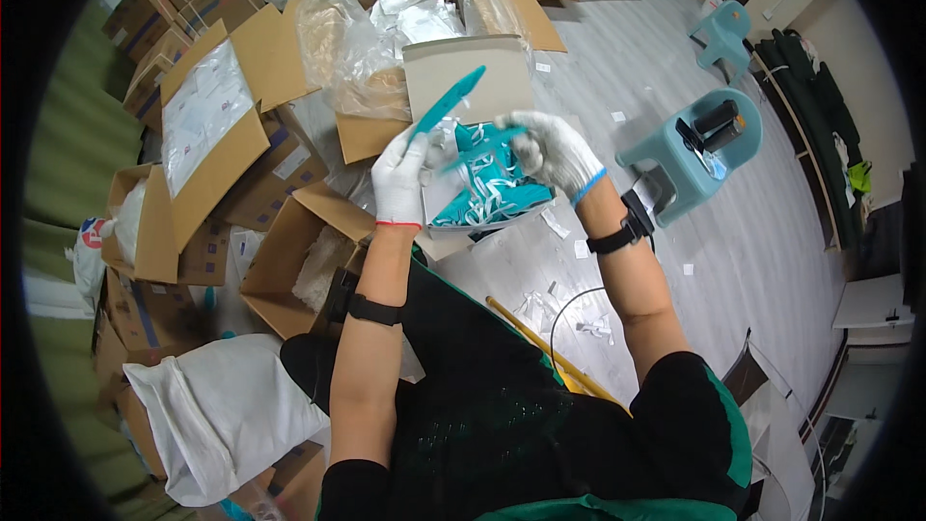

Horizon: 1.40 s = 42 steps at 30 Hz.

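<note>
My left hand, in a white glove with a red cuff, is closed round the lower end of a flat, long teal piece with a pointed tip, angled up to the right. My right hand, in a white glove with a blue cuff, has its fingers bent round the end of a second teal piece, blurred by motion. Both hands are over an open white box with its lid raised. Inside lie several teal pieces with white strips among them. The exact kind of these pieces cannot be made out.
Behind the box stands a large carton lined with clear plastic, holding white packets. More cartons crowd the left, near a white sack. A blue stool with dark objects stands right. Paper scraps litter the floor.
</note>
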Tool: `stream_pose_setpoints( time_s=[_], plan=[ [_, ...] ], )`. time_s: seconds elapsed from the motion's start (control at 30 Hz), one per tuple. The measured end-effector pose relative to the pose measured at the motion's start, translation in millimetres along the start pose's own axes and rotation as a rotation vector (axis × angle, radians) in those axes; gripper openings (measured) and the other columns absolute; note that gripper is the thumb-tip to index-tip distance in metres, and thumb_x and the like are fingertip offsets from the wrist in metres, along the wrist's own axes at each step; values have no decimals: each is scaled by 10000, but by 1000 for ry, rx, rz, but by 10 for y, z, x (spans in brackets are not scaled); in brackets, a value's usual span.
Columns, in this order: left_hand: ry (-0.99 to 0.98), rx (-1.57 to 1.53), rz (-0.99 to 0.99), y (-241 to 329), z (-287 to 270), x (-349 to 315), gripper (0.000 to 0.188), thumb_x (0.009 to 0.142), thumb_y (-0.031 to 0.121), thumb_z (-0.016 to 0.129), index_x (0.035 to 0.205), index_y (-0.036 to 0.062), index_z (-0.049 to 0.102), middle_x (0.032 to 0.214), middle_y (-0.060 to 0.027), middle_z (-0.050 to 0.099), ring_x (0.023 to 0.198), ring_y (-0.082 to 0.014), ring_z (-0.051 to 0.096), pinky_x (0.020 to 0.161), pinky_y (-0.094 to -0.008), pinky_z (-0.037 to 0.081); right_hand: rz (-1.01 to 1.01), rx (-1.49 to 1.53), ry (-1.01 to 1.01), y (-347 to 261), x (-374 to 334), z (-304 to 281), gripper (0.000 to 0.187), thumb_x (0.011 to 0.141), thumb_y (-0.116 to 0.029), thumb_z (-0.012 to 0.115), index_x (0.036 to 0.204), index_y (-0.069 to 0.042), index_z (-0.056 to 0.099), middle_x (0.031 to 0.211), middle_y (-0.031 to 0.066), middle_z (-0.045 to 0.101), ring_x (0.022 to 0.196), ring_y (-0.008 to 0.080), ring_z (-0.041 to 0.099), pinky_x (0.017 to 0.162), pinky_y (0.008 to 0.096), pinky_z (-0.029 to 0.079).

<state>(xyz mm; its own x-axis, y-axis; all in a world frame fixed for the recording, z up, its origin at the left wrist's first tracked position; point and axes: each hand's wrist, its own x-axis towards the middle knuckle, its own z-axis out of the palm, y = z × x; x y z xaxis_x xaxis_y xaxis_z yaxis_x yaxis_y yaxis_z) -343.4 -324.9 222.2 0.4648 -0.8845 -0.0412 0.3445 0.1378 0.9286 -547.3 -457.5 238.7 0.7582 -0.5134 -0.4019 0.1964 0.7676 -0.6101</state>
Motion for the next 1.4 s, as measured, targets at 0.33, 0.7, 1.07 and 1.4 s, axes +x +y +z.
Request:
stream_pose_setpoints(
  time_s=[0.33,0.7,1.07,1.4],
  plan=[
    [-166,144,116,-118,185,-186,729,765,83,823,1361,-103,447,1095,-174,651,888,-142,653,748,-261,549,-35,592,-15,160,319,-111,209,988,-212,550,929,-15,510,688,80,622,521,135,635,408,229,535],
    [93,-261,-173,230,239,-224,148,872,52,650,1004,-15,663,714,11,581,535,-52,458,467,-208,331,-586,-800,327,133,25,295,605,885,-273,699,1359,40,490,1211,133,616,1021,148,595,860,294,508],
    [-156,30,32,153,13,-155,470,912,276,696,1262,-21,594,1172,-48,641,1020,-130,591,945,-301,453,-456,-351,18,238,112,501,309,914,-190,672,1128,32,648,996,40,679,868,111,638,740,256,529],
    [401,16,295,26,133,-36,269,954,207,629,1099,-19,649,1016,-63,693,872,-124,637,757,-284,512,-190,-817,-80,512,44,619,309,922,-313,663,779,-44,612,598,-13,520,460,63,426,420,229,326]
  ],
)
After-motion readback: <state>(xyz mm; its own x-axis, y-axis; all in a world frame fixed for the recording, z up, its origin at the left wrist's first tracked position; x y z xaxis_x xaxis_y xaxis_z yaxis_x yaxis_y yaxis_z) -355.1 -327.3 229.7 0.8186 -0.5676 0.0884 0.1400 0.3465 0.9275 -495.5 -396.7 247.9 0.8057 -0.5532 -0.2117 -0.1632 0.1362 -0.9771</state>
